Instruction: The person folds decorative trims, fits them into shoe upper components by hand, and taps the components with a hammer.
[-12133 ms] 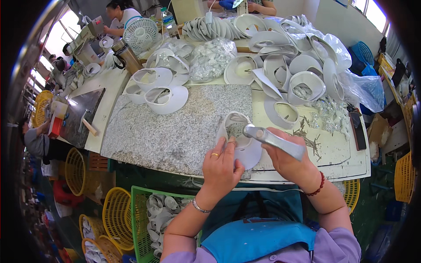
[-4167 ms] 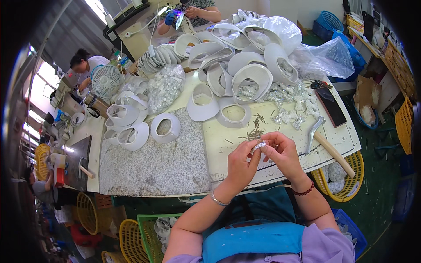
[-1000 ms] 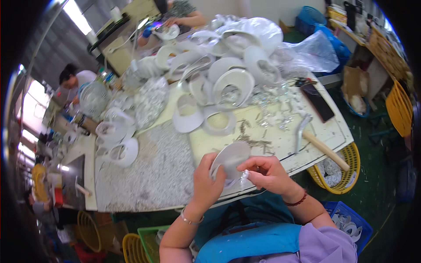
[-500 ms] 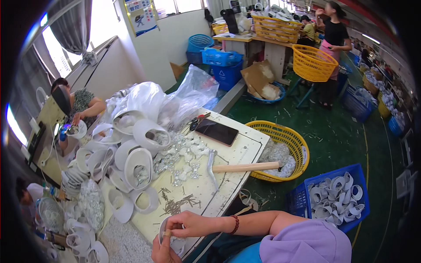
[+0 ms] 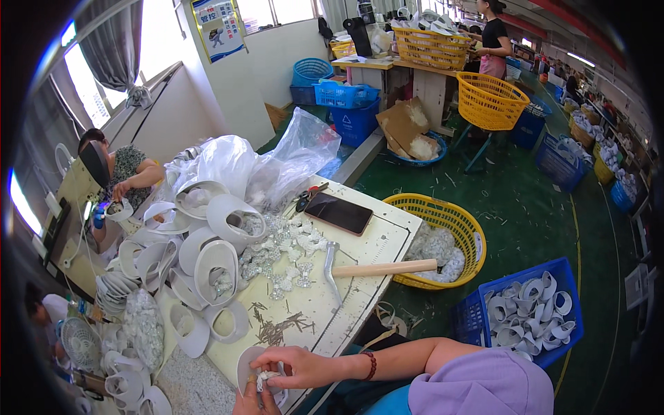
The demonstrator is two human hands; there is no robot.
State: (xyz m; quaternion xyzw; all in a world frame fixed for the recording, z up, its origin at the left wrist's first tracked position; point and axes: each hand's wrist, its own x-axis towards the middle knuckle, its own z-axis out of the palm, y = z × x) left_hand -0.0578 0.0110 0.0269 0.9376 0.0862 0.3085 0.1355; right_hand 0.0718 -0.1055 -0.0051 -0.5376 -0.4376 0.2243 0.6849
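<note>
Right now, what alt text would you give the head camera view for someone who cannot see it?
At the bottom edge, a person's right hand and left hand press a small clear piece into a white oval part over a cluttered worktable; a hammer and dark phone lie nearby.

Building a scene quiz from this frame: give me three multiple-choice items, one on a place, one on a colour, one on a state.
1. Where does the hammer lie?
A. On the table's right edge, handle out over the yellow basket
B. On the floor
C. In the blue crate

2. What colour is the crate of white rings on the floor?
A. Red
B. Blue
C. Grey

3. What is the right hand doing?
A. Resting flat on the table
B. Gripping the hammer
C. Pinching a small clear piece at the white ring

Answers: 1 A, its wooden handle overhangs the basket; 2 B, the walls are blue; 3 C, fingers close on the piece.
</note>
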